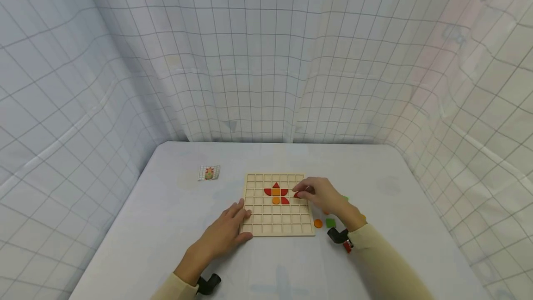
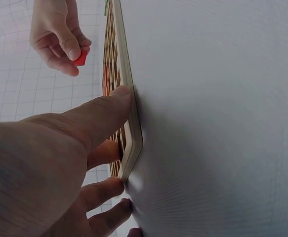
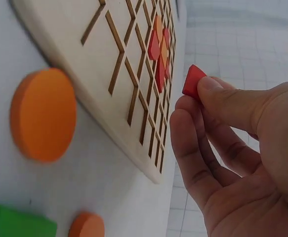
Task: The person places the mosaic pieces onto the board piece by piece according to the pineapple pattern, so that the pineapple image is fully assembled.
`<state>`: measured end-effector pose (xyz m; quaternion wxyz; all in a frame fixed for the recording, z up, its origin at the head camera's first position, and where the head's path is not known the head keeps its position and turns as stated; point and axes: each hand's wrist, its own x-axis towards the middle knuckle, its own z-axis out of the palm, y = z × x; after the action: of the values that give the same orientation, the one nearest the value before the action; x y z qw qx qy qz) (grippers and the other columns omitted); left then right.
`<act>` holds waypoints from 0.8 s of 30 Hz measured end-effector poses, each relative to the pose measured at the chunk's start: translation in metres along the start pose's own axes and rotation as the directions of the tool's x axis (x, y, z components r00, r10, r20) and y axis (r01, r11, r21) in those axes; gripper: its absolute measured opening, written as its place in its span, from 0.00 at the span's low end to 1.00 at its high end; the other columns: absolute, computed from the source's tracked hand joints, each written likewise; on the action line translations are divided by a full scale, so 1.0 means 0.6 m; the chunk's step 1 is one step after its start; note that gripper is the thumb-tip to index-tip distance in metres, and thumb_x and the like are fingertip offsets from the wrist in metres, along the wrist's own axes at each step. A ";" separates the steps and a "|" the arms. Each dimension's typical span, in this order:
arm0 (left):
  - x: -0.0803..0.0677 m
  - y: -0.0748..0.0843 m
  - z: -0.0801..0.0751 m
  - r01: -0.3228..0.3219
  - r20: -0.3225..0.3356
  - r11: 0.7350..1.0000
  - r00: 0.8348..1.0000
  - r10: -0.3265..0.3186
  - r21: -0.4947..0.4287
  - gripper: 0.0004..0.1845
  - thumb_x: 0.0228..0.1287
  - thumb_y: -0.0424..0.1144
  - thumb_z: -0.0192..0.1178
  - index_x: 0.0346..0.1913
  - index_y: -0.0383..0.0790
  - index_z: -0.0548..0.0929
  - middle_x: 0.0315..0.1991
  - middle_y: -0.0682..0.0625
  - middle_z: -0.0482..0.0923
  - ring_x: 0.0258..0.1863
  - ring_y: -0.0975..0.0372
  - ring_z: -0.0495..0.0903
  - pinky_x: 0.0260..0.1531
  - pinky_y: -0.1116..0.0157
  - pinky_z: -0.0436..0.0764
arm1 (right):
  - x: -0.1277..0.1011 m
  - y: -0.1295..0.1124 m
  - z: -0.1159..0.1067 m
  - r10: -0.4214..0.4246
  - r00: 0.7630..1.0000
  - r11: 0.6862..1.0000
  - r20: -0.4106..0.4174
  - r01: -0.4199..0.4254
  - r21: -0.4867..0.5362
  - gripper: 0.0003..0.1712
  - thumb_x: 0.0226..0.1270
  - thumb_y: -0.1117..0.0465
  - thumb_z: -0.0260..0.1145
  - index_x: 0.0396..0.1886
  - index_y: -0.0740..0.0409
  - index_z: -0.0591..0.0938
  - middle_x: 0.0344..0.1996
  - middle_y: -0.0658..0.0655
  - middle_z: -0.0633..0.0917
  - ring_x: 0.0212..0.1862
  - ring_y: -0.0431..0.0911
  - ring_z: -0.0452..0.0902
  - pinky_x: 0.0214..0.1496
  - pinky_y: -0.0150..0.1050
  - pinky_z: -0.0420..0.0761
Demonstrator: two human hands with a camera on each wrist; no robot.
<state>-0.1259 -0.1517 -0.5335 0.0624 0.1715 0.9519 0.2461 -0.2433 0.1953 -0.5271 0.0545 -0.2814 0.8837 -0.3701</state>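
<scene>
Red piece [image 1: 296, 194] is sitting pinched between thumb and fingertips of the right hand [image 1: 322, 196], hovering over the right-centre of the wooden grid board [image 1: 254, 226], lower middle of the head frame. Right wrist view is showing it clearer: red piece [image 3: 193, 81] clamped at the fingertips [image 3: 213, 86], upper centre of that frame, held off the board, not touching it as far as I can tell. Left hand [image 1: 226, 233] is lying flat on the table [image 1: 166, 207] at the board's lower-left corner, fingers straight, pressing the edge; left wrist view is showing the thumb [image 2: 104, 111] pushing against the board rim [image 2: 131, 123], nothing gripped. Board is already carrying a small pattern [image 1: 276, 192] just above its centre: red pieces around orange ones, just left of the held piece. Loose pieces are lying on the table right of the board, lower right of the head frame: orange disc [image 1: 318, 223] and green square [image 1: 331, 222] just beside it, both near the board's lower-right corner, below the right hand. Right wrist view is showing the same orange disc [image 3: 44, 114] at left and the green square [image 3: 18, 222] at bottom left. Small picture card [image 1: 209, 172] is lying on the table up and left of the board, well apart from both hands. Grid-patterned curtain [image 1: 266, 50] is filling the upper frame.
</scene>
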 end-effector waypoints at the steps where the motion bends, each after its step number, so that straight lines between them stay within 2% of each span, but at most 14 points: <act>1: 0.000 0.000 0.000 -0.001 0.000 1.000 1.000 0.001 0.000 0.35 0.77 0.51 0.80 0.76 0.36 0.83 0.91 0.30 0.66 0.86 0.29 0.71 0.80 0.33 0.79 | 0.006 -0.004 0.005 0.010 1.000 1.000 0.011 -0.010 -0.001 0.07 0.84 0.62 0.77 0.55 0.54 0.95 0.50 0.52 0.97 0.49 0.44 0.94 0.57 0.39 0.94; 5: 0.000 -0.001 0.000 -0.004 0.000 1.000 1.000 0.004 0.002 0.35 0.76 0.51 0.80 0.76 0.35 0.83 0.90 0.29 0.66 0.86 0.29 0.71 0.81 0.33 0.78 | 0.028 -0.020 0.023 0.010 0.999 1.000 0.037 -0.010 -0.016 0.05 0.83 0.58 0.79 0.52 0.50 0.95 0.48 0.48 0.97 0.45 0.37 0.90 0.53 0.35 0.91; 9: 0.001 -0.001 -0.001 -0.009 -0.003 1.000 1.000 0.009 0.001 0.34 0.76 0.50 0.80 0.75 0.35 0.83 0.90 0.29 0.67 0.86 0.28 0.72 0.81 0.32 0.78 | 0.050 -0.030 0.038 -0.040 0.998 0.999 0.047 0.041 -0.021 0.05 0.83 0.60 0.78 0.51 0.51 0.97 0.48 0.49 0.97 0.42 0.33 0.87 0.50 0.32 0.90; 12: 0.001 -0.002 -0.001 -0.010 -0.004 1.000 1.000 0.010 -0.001 0.34 0.76 0.50 0.80 0.75 0.35 0.83 0.90 0.29 0.67 0.85 0.28 0.72 0.81 0.32 0.78 | 0.065 -0.036 0.049 -0.065 0.996 0.998 0.057 0.065 -0.007 0.05 0.83 0.61 0.78 0.51 0.53 0.97 0.48 0.52 0.96 0.41 0.33 0.87 0.48 0.31 0.89; 17: 0.002 -0.005 0.002 -0.006 0.003 1.000 1.000 0.006 -0.007 0.34 0.77 0.50 0.80 0.75 0.35 0.83 0.90 0.29 0.66 0.85 0.29 0.73 0.80 0.32 0.79 | 0.082 -0.046 0.068 -0.025 0.997 0.999 0.079 0.023 0.025 0.03 0.82 0.61 0.80 0.49 0.52 0.96 0.47 0.51 0.96 0.41 0.34 0.86 0.47 0.30 0.88; 24: 0.003 -0.005 0.000 -0.009 0.003 1.000 1.000 0.009 -0.005 0.35 0.77 0.51 0.80 0.77 0.36 0.82 0.91 0.30 0.66 0.85 0.30 0.73 0.79 0.32 0.80 | 0.095 -0.057 0.088 -0.026 0.998 1.000 0.052 0.025 0.008 0.03 0.79 0.61 0.82 0.47 0.53 0.96 0.45 0.50 0.97 0.43 0.35 0.86 0.51 0.33 0.88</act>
<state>-0.1282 -0.1536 -0.5352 0.0631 0.1762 0.9504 0.2483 -0.2593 0.1124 -0.5354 0.0738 -0.3021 0.8768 -0.3667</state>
